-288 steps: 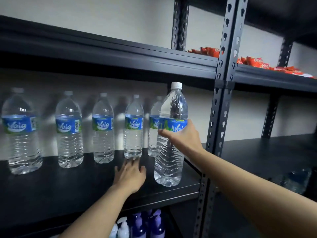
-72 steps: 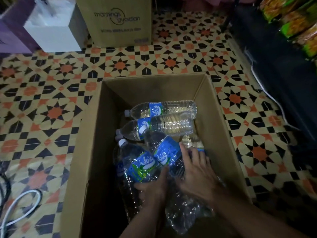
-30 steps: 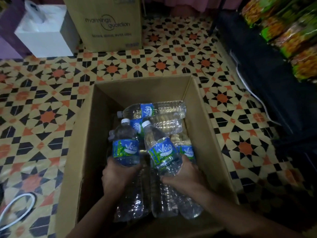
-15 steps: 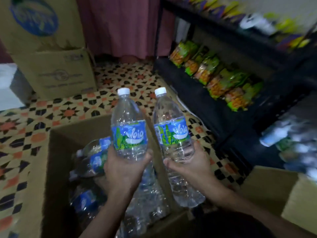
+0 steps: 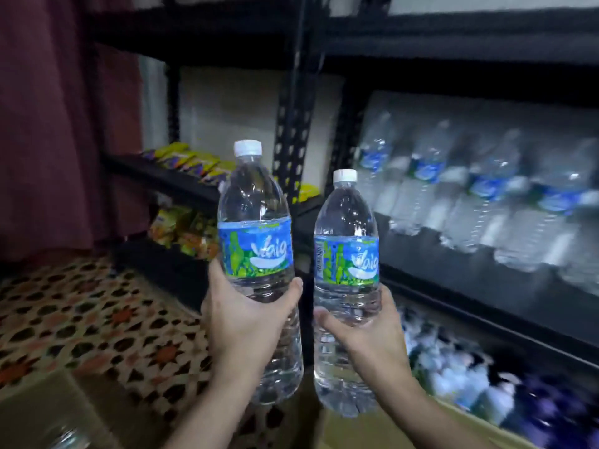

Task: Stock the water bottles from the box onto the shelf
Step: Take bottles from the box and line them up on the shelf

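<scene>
I hold two clear water bottles with white caps and blue-green labels upright in front of me. My left hand (image 5: 246,319) grips the taller-looking left bottle (image 5: 254,222) below its label. My right hand (image 5: 366,328) grips the right bottle (image 5: 346,241) the same way. Behind them to the right, a black shelf (image 5: 486,296) carries a blurred row of several matching bottles (image 5: 479,186). The cardboard box (image 5: 42,413) shows only as a corner at the bottom left.
A black perforated upright post (image 5: 291,131) stands just behind the left bottle. Snack packets (image 5: 184,228) lie on lower shelves at the left. A dark red curtain (image 5: 64,124) hangs at far left over patterned floor tiles (image 5: 97,322). Purple-capped bottles (image 5: 486,384) sit on the shelf below.
Both hands have lifted the two bottles out of the box and higher. My view has swung up and right from the box to the shelf with the bottle row.
</scene>
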A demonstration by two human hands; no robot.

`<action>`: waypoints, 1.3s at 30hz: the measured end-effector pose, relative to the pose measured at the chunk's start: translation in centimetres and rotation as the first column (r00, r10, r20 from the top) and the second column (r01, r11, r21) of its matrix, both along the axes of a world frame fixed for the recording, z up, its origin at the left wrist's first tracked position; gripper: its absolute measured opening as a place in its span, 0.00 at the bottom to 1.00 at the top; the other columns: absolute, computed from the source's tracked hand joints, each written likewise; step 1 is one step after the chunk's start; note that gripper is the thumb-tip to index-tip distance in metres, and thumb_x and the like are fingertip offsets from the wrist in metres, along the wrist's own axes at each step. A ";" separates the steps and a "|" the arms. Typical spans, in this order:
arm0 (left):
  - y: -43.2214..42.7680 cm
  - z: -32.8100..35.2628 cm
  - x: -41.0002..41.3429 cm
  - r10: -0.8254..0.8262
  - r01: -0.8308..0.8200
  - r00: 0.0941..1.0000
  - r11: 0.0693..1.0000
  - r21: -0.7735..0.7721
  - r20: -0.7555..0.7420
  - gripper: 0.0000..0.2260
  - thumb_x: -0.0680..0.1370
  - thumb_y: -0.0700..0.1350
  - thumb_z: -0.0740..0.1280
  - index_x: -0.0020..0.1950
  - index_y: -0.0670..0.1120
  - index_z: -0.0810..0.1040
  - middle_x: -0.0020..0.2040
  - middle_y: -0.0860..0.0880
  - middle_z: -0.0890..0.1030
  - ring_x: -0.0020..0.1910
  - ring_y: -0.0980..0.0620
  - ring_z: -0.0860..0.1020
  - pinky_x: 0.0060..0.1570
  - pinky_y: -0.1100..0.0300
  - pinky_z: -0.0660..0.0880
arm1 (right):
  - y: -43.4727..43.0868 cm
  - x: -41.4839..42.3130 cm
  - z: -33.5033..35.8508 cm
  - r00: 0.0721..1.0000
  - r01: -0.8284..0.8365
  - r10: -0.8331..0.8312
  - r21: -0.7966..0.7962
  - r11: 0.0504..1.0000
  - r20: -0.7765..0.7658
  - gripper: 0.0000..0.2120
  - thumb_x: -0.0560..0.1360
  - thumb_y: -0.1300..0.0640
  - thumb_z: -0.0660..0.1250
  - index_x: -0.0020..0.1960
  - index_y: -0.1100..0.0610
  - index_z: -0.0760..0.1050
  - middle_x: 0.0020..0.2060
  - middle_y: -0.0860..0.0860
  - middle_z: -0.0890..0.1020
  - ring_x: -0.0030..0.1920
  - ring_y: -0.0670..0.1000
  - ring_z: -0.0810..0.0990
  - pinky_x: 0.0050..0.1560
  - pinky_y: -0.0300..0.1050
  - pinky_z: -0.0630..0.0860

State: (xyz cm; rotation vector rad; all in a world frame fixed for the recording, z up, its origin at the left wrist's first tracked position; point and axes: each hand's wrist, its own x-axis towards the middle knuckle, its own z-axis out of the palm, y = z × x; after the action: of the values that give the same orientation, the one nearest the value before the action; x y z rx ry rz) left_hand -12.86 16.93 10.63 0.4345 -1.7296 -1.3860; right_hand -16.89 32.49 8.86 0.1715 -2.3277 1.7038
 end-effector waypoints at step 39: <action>34.9 9.6 -14.9 -0.524 0.515 0.828 0.852 -0.099 -0.202 0.39 0.58 0.53 0.82 0.64 0.48 0.70 0.54 0.51 0.78 0.54 0.46 0.78 0.58 0.50 0.74 | 38.7 -14.9 11.3 0.678 0.678 -0.677 -0.112 0.727 -0.287 0.43 0.64 0.45 0.80 0.71 0.51 0.60 0.61 0.45 0.72 0.61 0.46 0.70 0.58 0.40 0.64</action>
State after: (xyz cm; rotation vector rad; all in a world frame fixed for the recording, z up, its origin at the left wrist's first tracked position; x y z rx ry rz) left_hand -27.73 51.85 20.19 -0.2398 -1.7522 -1.6978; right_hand -31.79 71.19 20.12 -0.3700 -1.8130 1.1809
